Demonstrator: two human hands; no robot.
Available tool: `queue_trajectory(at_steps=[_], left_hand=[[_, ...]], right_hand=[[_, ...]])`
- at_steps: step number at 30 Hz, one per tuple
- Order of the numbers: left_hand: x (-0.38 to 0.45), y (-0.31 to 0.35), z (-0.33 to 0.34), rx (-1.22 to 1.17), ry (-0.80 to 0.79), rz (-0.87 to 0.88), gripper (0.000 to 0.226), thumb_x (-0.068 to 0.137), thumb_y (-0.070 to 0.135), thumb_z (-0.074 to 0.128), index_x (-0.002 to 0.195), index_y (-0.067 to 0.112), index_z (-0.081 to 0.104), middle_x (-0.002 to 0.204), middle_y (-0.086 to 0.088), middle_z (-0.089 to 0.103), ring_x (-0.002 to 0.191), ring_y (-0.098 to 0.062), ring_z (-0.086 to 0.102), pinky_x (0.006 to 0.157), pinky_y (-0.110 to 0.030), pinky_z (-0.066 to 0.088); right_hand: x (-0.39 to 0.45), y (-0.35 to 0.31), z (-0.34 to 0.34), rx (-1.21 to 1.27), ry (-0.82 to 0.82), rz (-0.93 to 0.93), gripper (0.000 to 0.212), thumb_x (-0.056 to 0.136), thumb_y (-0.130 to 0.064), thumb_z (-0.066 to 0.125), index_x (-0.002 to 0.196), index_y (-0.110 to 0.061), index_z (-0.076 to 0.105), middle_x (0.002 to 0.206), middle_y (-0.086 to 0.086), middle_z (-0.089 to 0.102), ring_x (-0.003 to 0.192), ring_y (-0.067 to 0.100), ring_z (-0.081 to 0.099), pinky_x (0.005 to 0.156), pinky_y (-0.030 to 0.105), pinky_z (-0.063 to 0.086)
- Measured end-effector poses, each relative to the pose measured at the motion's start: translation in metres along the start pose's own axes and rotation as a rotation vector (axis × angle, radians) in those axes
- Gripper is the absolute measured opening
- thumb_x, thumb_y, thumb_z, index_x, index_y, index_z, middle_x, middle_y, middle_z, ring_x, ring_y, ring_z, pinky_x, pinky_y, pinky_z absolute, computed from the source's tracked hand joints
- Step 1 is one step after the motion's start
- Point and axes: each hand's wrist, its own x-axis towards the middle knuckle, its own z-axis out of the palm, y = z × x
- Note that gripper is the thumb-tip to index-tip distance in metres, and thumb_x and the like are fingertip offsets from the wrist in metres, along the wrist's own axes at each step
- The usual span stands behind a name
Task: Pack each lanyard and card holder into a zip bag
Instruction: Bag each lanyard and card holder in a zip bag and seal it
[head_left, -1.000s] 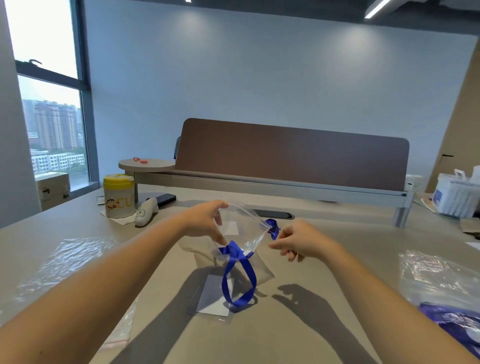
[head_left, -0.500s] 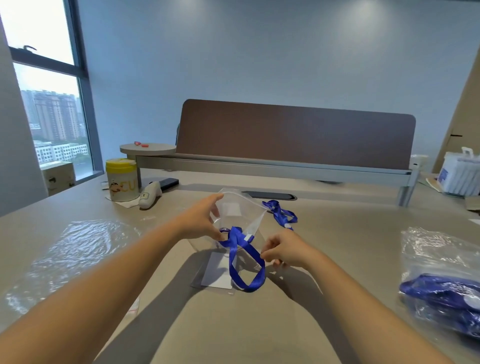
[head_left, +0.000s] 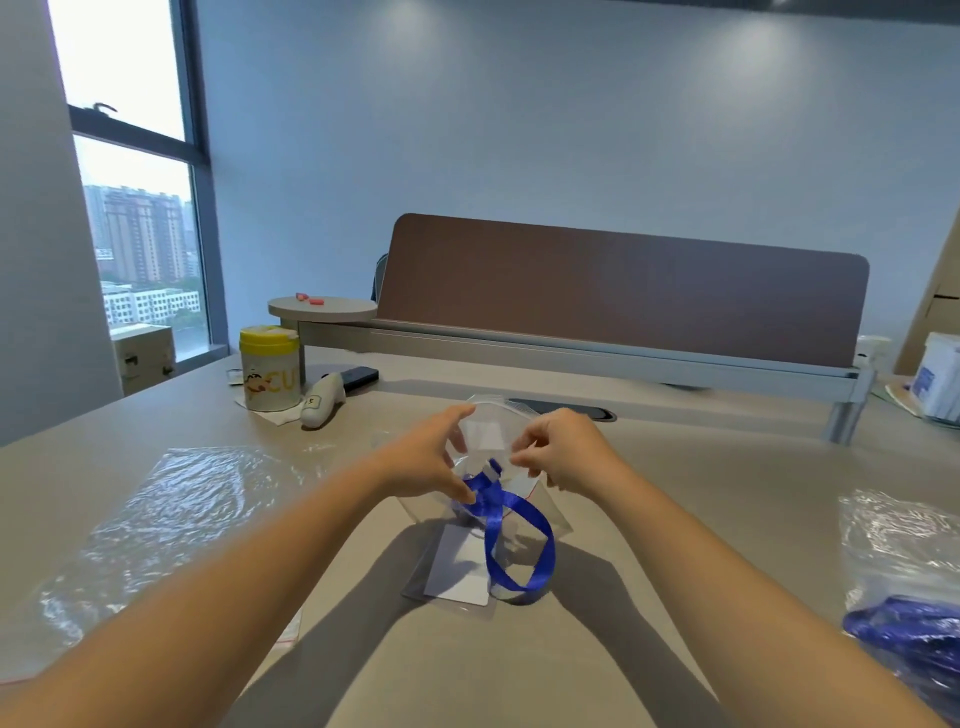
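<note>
A clear zip bag (head_left: 485, 436) is held upright over the middle of the table. My left hand (head_left: 426, 460) grips its left side and pinches the blue lanyard (head_left: 511, 525) at the mouth. My right hand (head_left: 563, 452) grips the bag's right edge. A loop of the lanyard hangs out below the bag. A clear card holder with a white card (head_left: 460, 564) lies flat on the table under the loop.
Empty zip bags (head_left: 156, 525) lie flat at the left. A bag with blue lanyards (head_left: 909, 613) sits at the right edge. A yellow-lidded canister (head_left: 269, 366), a white handheld device (head_left: 322, 400) and a phone stand at the back left, before a brown divider panel (head_left: 623, 291).
My right hand has risen from the lanyard loop to the bag's right edge. The far end of the lanyard, earlier on the table behind the bag, is now out of sight.
</note>
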Motion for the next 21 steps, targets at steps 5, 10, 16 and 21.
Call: queue_trajectory(at_steps=[5, 10, 16, 21], left_hand=[[0.001, -0.005, 0.0, -0.041, 0.003, -0.009, 0.095, 0.074, 0.006, 0.071, 0.145, 0.019, 0.01, 0.131, -0.012, 0.045, 0.102, -0.019, 0.052, 0.089, -0.028, 0.047], [0.0, -0.006, 0.001, -0.046, 0.016, -0.023, 0.095, 0.073, 0.008, 0.072, 0.145, 0.019, 0.011, 0.132, -0.013, 0.044, 0.098, -0.018, 0.051, 0.086, -0.028, 0.047], [-0.003, -0.009, 0.009, -0.047, 0.045, -0.029, 0.096, 0.072, 0.006, 0.073, 0.145, 0.017, 0.011, 0.131, -0.015, 0.045, 0.097, -0.017, 0.051, 0.085, -0.027, 0.047], [-0.005, -0.012, 0.011, -0.058, 0.052, -0.05, 0.095, 0.072, 0.004, 0.072, 0.145, 0.016, 0.011, 0.131, -0.016, 0.045, 0.096, -0.02, 0.052, 0.086, -0.03, 0.047]], right_hand=[[-0.011, 0.009, 0.004, -0.045, 0.073, -0.003, 0.011, 0.083, -0.024, 0.064, 0.081, -0.017, 0.056, 0.082, -0.003, 0.058, 0.078, 0.014, 0.052, 0.063, 0.019, 0.042], [-0.038, 0.036, 0.014, 0.065, -0.205, 0.234, 0.025, 0.08, -0.035, 0.065, 0.093, -0.014, 0.06, 0.091, 0.001, 0.06, 0.071, 0.011, 0.052, 0.063, 0.022, 0.044], [-0.049, 0.034, 0.04, 0.109, -0.363, 0.222, 0.041, 0.074, -0.03, 0.072, 0.108, -0.012, 0.058, 0.09, 0.001, 0.058, 0.077, 0.013, 0.053, 0.067, 0.024, 0.045], [-0.055, 0.03, 0.044, 0.014, -0.386, 0.145, 0.049, 0.07, -0.028, 0.076, 0.111, -0.015, 0.054, 0.102, 0.002, 0.057, 0.091, 0.016, 0.052, 0.076, 0.024, 0.046]])
